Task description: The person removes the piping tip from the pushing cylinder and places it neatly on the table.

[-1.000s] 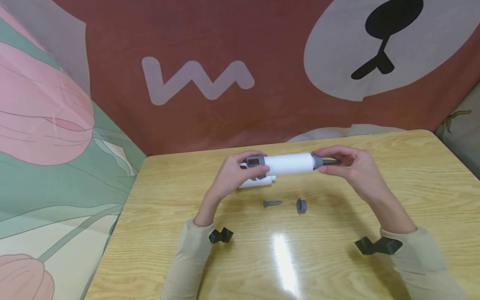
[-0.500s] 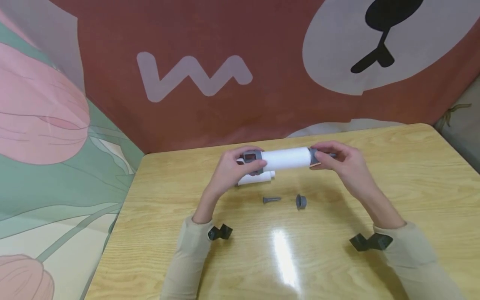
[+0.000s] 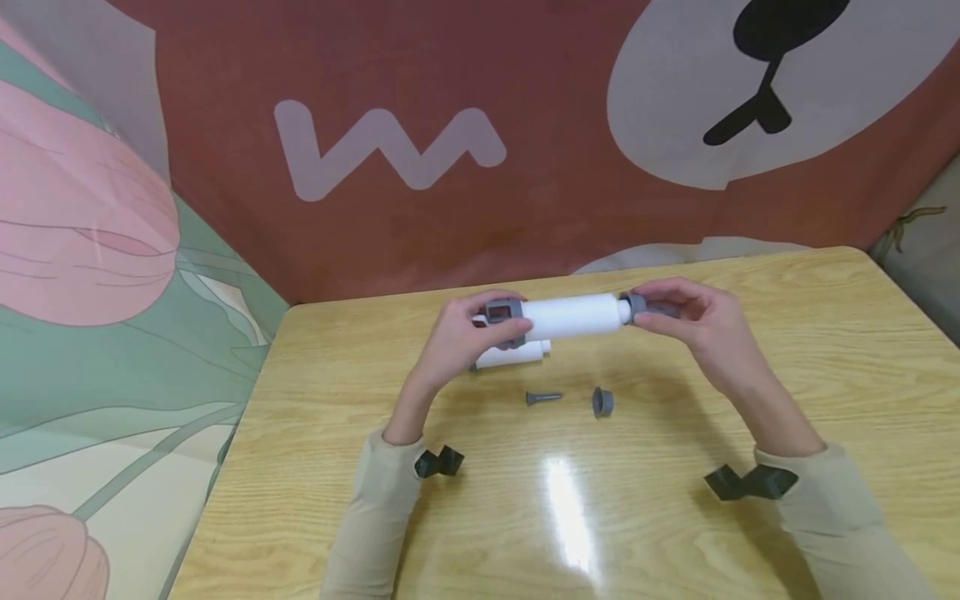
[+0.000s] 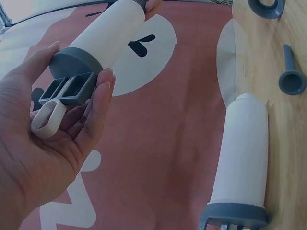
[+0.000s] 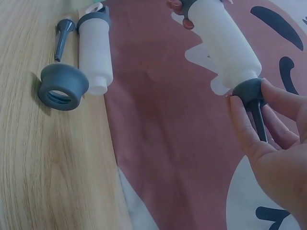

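My left hand [image 3: 452, 340] holds a large white plastic syringe [image 3: 573, 315] by its grey collar, level above the table. In the left wrist view, the collar has box-like grips, and a white plunger ring [image 4: 49, 119] pokes out toward the palm. Thumb and fingers of my right hand [image 3: 712, 335] pinch a grey screw cap [image 3: 637, 307] at the syringe's other end. A slim grey nozzle [image 5: 258, 122] extends from that cap between the fingers. Some white neck shows between barrel and cap in the head view.
A second white syringe [image 3: 512, 355] lies on the wooden table [image 3: 360, 492] behind the held one. Nearer lie a loose grey nozzle [image 3: 542, 398] and a loose grey ring cap [image 3: 602, 402]. A printed cloth [image 3: 420, 242] hangs along the table's back edge.
Half a second ago the cap sat close against the barrel; now the right hand has shifted it rightward and white neck shows. The left hand keeps its hold, and the table items stay put.
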Demonstrator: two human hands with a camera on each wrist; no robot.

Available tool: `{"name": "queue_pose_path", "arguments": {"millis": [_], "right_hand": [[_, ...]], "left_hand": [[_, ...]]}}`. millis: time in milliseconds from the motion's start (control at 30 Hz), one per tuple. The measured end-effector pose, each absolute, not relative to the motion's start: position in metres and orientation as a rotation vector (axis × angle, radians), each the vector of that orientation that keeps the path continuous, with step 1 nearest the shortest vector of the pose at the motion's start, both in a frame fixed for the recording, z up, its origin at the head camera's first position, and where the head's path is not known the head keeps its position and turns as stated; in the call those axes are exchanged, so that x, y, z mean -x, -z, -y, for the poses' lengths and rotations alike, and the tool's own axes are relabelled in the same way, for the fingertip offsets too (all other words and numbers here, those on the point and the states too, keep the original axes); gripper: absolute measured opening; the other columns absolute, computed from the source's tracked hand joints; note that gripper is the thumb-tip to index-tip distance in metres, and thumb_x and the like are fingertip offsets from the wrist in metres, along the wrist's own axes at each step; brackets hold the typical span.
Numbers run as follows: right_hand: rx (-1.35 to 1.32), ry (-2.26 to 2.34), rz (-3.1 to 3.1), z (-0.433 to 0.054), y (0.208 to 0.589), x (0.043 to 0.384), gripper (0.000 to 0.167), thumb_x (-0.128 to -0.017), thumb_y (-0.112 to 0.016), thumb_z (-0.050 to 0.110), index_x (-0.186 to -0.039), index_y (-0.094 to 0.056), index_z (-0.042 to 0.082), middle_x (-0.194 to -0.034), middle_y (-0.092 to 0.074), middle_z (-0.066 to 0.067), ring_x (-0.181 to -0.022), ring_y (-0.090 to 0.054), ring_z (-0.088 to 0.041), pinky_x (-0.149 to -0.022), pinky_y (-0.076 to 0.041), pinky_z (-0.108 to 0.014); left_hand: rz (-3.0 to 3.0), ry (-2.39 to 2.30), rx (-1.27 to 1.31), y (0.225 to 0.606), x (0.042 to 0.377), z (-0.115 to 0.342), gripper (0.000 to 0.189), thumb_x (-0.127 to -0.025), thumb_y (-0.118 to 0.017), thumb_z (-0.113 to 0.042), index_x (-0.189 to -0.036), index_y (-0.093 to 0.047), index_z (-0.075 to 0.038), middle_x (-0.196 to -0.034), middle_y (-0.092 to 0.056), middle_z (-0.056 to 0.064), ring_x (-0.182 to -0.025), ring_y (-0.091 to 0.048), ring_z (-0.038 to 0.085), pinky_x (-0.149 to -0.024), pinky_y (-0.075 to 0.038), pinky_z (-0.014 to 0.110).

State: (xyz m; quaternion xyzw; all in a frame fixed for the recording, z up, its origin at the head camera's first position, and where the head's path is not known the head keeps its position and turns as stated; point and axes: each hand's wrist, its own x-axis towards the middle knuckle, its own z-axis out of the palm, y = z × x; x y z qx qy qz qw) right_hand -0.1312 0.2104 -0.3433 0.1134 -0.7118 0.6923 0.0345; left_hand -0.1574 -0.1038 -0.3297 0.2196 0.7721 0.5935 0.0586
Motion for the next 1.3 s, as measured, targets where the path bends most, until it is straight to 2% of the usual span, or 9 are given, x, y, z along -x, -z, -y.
{"name": "queue_pose_path", "arguments": {"millis": [167,333,400,633,800,900,1000,1133,1300], "right_hand": [[-0.339,-2.125,2.191,-0.212,0.342,0.131,0.025,-0.092,-0.076,-0.001,-0.117,-0.074,0.001,-0.107,-0.076,0.002,-0.092,-0.072,-0.011,-0.083,-0.057,-0.019],[-0.316,-2.120,2.189,-0.215,0.341,0.131,0.025,-0.091,-0.078,0.000,-0.116,-0.076,0.003,-0.104,-0.077,0.002,-0.088,-0.070,-0.011,-0.079,-0.056,-0.018],[-0.290,-2.115,2.183,-0.217,0.341,0.131,0.024,-0.091,-0.079,0.000,-0.115,-0.077,0.004,-0.102,-0.077,0.002,-0.085,-0.069,-0.011,-0.077,-0.056,-0.018],[-0.187,-2.182,2.090,-0.221,0.342,0.132,0.023,-0.089,-0.080,-0.001,-0.112,-0.079,0.004,-0.100,-0.078,0.002,-0.085,-0.072,-0.011,-0.079,-0.057,-0.018],[-0.215,-2.188,2.070,-0.223,0.343,0.132,0.022,-0.089,-0.080,-0.001,-0.111,-0.078,0.003,-0.098,-0.078,0.001,-0.084,-0.073,-0.010,-0.079,-0.057,-0.017],[-0.228,-2.170,2.084,-0.223,0.344,0.133,0.021,-0.090,-0.079,0.000,-0.111,-0.078,0.002,-0.098,-0.078,0.001,-0.084,-0.074,-0.010,-0.080,-0.057,-0.017],[-0.224,-2.158,2.098,-0.223,0.345,0.133,0.020,-0.090,-0.079,0.001,-0.110,-0.078,0.003,-0.098,-0.078,0.002,-0.084,-0.075,-0.010,-0.081,-0.057,-0.017],[-0.226,-2.149,2.115,-0.223,0.345,0.133,0.020,-0.090,-0.080,0.002,-0.110,-0.078,0.002,-0.098,-0.078,0.002,-0.083,-0.074,-0.010,-0.080,-0.057,-0.016],[-0.222,-2.120,2.156,-0.223,0.345,0.134,0.021,-0.091,-0.080,0.004,-0.112,-0.078,0.002,-0.098,-0.078,0.002,-0.084,-0.074,-0.010,-0.081,-0.056,-0.015]], "left_hand": [[-2.346,-1.789,-0.655,0.329,0.157,0.105,0.035,-0.090,-0.081,-0.028,-0.119,-0.075,-0.009,-0.098,-0.076,0.006,-0.084,-0.070,0.048,-0.068,-0.061,0.039],[-2.329,-1.807,-0.648,0.328,0.156,0.106,0.035,-0.090,-0.081,-0.027,-0.119,-0.075,-0.009,-0.098,-0.075,0.007,-0.084,-0.069,0.049,-0.075,-0.058,0.062],[-2.325,-1.816,-0.647,0.328,0.156,0.107,0.035,-0.090,-0.081,-0.027,-0.119,-0.075,-0.009,-0.098,-0.075,0.007,-0.084,-0.069,0.048,-0.076,-0.056,0.066],[-2.355,-1.801,-0.667,0.327,0.156,0.109,0.034,-0.091,-0.080,-0.028,-0.120,-0.074,-0.010,-0.097,-0.075,0.007,-0.079,-0.072,0.033,-0.070,-0.060,0.048],[-2.349,-1.801,-0.658,0.328,0.156,0.111,0.035,-0.091,-0.080,-0.027,-0.121,-0.074,-0.010,-0.099,-0.074,0.008,-0.084,-0.070,0.047,-0.074,-0.057,0.062],[-2.360,-1.788,-0.639,0.328,0.156,0.114,0.036,-0.091,-0.080,-0.028,-0.121,-0.074,-0.010,-0.099,-0.074,0.008,-0.085,-0.070,0.049,-0.073,-0.058,0.059],[-2.383,-1.761,-0.640,0.328,0.155,0.117,0.037,-0.091,-0.080,-0.029,-0.122,-0.073,-0.010,-0.100,-0.074,0.007,-0.085,-0.070,0.048,-0.073,-0.058,0.056],[-2.408,-1.715,-0.640,0.332,0.154,0.124,0.038,-0.091,-0.079,-0.028,-0.125,-0.072,-0.010,-0.105,-0.073,0.008,-0.086,-0.070,0.045,-0.076,-0.058,0.062],[-2.472,-1.637,-0.593,0.343,0.152,0.137,0.040,-0.091,-0.080,-0.028,-0.126,-0.072,-0.012,-0.114,-0.071,0.008,-0.091,-0.069,0.031,-0.079,-0.058,0.061]]}}
